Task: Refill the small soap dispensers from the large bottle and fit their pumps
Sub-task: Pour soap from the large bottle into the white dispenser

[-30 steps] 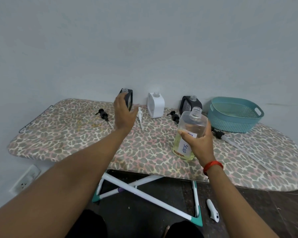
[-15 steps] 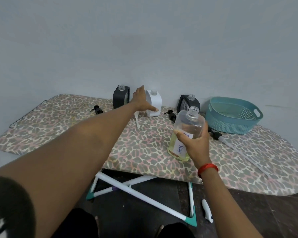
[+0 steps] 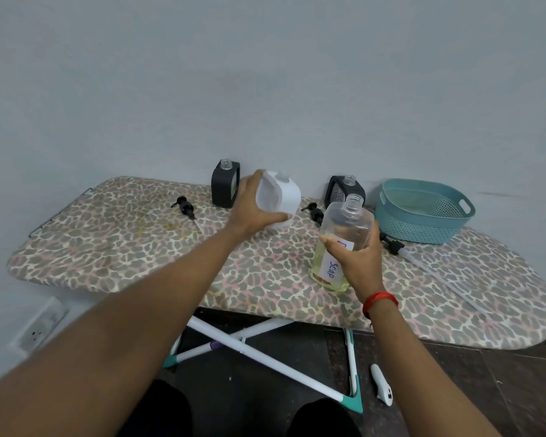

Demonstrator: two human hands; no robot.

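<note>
The white soap dispenser (image 3: 282,197) is near the back of the ironing board (image 3: 123,241) and leans over. It is between the left black dispenser (image 3: 223,187) and the right black dispenser (image 3: 341,190). The left hand (image 3: 252,209) holds it, with its fingers (image 3: 276,217) wrapped around its side. Its top has no pump on it.

The big soap bottle (image 3: 344,234) is nearer the front of the board. It has yellow soap low inside and a label that says SOAP. The right hand (image 3: 360,263) grips it around the middle. Its top is open.

One small black pump (image 3: 185,207) lies far to the left. Another small pump (image 3: 316,212) lies just behind the big bottle. A long pump (image 3: 391,244) lies by the blue basket (image 3: 423,228).
</note>
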